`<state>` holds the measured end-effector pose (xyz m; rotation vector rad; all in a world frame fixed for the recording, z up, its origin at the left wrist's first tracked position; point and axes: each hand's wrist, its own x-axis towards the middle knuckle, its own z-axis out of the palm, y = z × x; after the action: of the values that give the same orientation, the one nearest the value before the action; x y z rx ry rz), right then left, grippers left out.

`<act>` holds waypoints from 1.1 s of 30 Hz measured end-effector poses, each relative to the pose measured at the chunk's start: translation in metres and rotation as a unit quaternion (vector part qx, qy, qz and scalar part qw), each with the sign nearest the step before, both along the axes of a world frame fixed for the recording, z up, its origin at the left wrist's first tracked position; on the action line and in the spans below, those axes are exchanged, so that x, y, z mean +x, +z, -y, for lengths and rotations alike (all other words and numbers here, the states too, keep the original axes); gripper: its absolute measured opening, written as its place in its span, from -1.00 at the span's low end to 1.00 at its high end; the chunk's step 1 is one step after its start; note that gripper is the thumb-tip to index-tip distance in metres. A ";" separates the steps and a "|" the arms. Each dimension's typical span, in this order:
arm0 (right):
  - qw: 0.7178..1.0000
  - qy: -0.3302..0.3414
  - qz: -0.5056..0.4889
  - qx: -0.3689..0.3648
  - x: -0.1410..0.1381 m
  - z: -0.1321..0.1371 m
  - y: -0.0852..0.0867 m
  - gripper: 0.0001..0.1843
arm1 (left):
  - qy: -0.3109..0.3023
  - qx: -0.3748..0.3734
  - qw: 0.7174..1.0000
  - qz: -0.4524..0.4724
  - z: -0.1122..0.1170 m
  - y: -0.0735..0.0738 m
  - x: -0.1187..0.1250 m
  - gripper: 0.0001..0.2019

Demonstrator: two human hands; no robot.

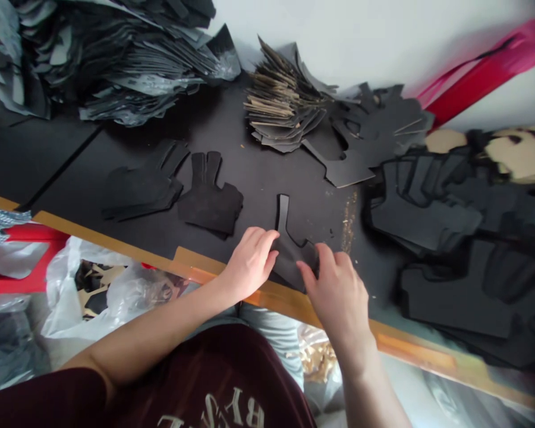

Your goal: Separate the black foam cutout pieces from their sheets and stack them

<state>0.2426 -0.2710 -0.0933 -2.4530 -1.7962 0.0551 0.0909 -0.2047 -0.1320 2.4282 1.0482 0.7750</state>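
A flat black cut-out piece (289, 255) with a narrow upright strip lies at the table's front edge, between my two hands. My left hand (252, 261) has its thumb and fingers closed at the piece's left edge. At the opposite edge, my right hand (339, 288) grips with its thumb on top and its fingers curled at the side. Part of the piece is covered by my fingers. Left of it sit a small stack of similar black pieces (211, 199) with two upright strips and another fanned stack (138, 187).
Bundles of black sheets (160, 65) fill the back left. A brown-edged stack (276, 101) and loose black cut-outs (374, 131) lie at the back. More black pieces (463, 297) are piled right. Below the table's yellow edge (196, 267) is a plastic bag (71, 297) with scraps.
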 end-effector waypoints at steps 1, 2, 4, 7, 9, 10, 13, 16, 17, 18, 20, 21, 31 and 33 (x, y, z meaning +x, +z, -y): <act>0.999 0.016 -0.015 0.043 0.001 -0.004 -0.002 -0.63 | 0.008 -0.001 1.000 -0.006 0.001 0.001 0.000 -0.73; 0.994 0.035 -0.043 0.091 0.002 -0.009 -0.006 -0.67 | 0.017 -0.003 1.000 -0.010 0.002 0.001 0.001 -0.68; 0.975 0.073 -0.119 0.170 -0.001 -0.019 -0.015 -0.73 | 0.035 -0.007 0.999 -0.012 0.003 0.002 0.001 -0.59; 0.952 0.088 -0.194 0.217 -0.009 -0.029 -0.031 -0.76 | 0.054 -0.002 0.998 -0.023 0.005 0.002 0.003 -0.52; 0.951 0.089 -0.194 0.222 -0.014 -0.032 -0.038 -0.76 | 0.064 0.005 0.997 -0.047 0.006 0.003 0.004 -0.51; 0.953 0.091 -0.186 0.222 -0.016 -0.032 -0.040 -0.76 | 0.069 0.007 0.995 -0.067 0.007 0.005 0.005 -0.51; 0.954 0.095 -0.179 0.219 -0.016 -0.030 -0.042 -0.77 | 0.077 0.002 0.985 -0.152 0.006 0.014 0.008 -0.51; 0.954 0.089 -0.185 0.219 -0.015 -0.029 -0.042 -0.77 | 0.069 0.001 0.966 -0.249 0.003 0.027 0.011 -0.50; 0.954 0.089 -0.186 0.219 -0.014 -0.029 -0.042 -0.77 | 0.063 0.004 0.959 -0.275 0.001 0.031 0.012 -0.50; 0.954 0.088 -0.187 0.219 -0.014 -0.029 -0.042 -0.76 | 0.057 0.009 0.954 -0.296 -0.002 0.034 0.012 -0.49; 0.953 0.087 -0.190 0.218 -0.014 -0.029 -0.042 -0.76 | 0.046 0.014 0.946 -0.320 -0.007 0.038 0.014 -0.47; 0.953 0.088 -0.192 0.216 -0.014 -0.029 -0.043 -0.75 | 0.043 0.013 0.945 -0.325 -0.009 0.039 0.015 -0.45; 0.957 0.087 -0.181 0.210 -0.013 -0.029 -0.041 -0.74 | 0.088 -0.045 0.983 -0.152 0.004 0.024 0.000 -0.40; 0.958 0.088 -0.175 0.208 -0.014 -0.029 -0.040 -0.73 | 0.098 -0.044 0.990 -0.094 0.010 0.018 -0.005 -0.44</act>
<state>0.2290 -0.2422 -0.1336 -1.8583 -1.6614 0.1050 0.0854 -0.2151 -0.1141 2.3840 1.3798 0.5522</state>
